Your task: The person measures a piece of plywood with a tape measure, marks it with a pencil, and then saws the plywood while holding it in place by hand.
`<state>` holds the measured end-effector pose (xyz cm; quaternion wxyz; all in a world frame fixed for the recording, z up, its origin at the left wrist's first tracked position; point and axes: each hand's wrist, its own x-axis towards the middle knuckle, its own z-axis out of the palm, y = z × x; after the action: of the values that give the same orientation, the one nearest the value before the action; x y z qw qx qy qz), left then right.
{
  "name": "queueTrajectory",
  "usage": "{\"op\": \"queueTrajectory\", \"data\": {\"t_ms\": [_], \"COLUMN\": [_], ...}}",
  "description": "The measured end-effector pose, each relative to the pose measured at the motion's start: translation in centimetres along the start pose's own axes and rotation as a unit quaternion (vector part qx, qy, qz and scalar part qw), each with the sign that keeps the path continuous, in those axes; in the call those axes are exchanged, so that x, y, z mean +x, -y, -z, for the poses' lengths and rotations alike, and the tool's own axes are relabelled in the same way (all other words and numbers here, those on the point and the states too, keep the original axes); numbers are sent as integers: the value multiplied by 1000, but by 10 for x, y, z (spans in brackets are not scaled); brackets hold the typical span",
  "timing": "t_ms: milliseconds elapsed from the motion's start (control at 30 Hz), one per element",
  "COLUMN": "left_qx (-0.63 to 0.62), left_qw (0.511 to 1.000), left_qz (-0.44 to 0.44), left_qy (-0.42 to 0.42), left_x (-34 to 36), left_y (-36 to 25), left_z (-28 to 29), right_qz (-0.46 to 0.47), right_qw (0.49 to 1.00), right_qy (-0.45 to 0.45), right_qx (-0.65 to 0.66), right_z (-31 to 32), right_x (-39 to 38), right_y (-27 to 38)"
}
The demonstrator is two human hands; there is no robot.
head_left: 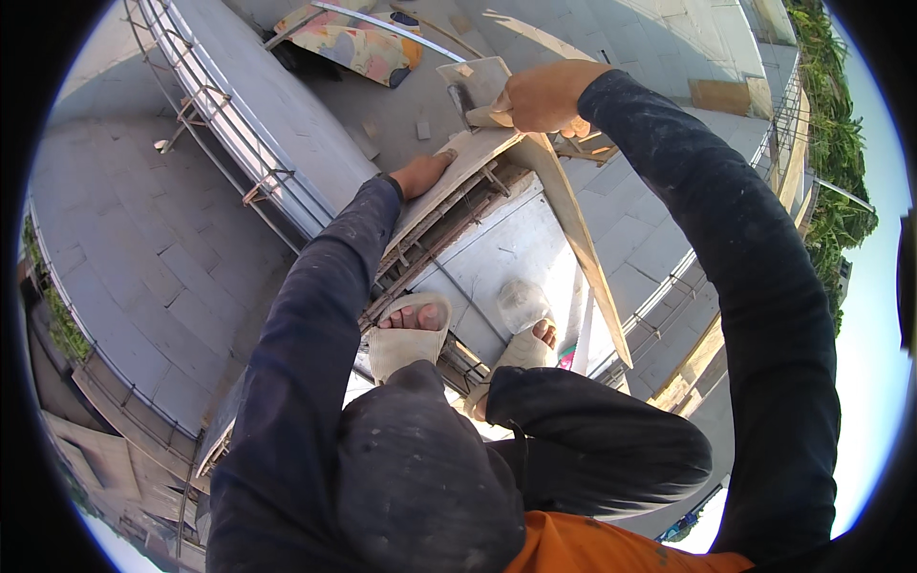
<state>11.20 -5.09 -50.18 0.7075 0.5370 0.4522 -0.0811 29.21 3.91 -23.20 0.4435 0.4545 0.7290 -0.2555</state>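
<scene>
Left of the plank, a wide expanse of grey blockwork (143, 277) spreads below you. The white panel (506, 244) lies on the near side of the plank, with your feet over it. Beyond the plank and to its left, a patterned cloth (349, 43) lies in a heap. The plank (458, 181) itself slants away from you, between your two hands: your left hand is on its left edge and your right hand is over its far end. A narrow board (580, 244) runs back toward you from that far end, along the right. Your pale sandals (409, 355) are on the near side of the plank. Your right hand (552, 97) is closed in a fist around the wooden handle of what looks like a hammer (489, 117), just past the far end of the plank; whether its head touches anything, you cannot tell from here. Your left hand (423, 176) presses along the plank's left edge, fingers toward its far end; whether they grip it is unclear.
</scene>
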Motion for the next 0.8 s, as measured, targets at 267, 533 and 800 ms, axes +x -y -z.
{"op": "queueTrajectory", "data": {"t_ms": [267,533,800], "left_qx": [-1,42,19], "left_qw": [1000,999,999], "left_qz": [2,0,-22], "left_qy": [28,4,20], "left_x": [-14,-20,-11], "left_y": [-12,-19,-9], "left_z": [2,2,3], "right_qz": [10,68,-31], "right_qw": [962,997,975], "right_qy": [-230,-5,-158], "right_qx": [146,21,153], "right_z": [-7,-6,6], "right_x": [-7,11,-15], "right_y": [-9,3,0]}}
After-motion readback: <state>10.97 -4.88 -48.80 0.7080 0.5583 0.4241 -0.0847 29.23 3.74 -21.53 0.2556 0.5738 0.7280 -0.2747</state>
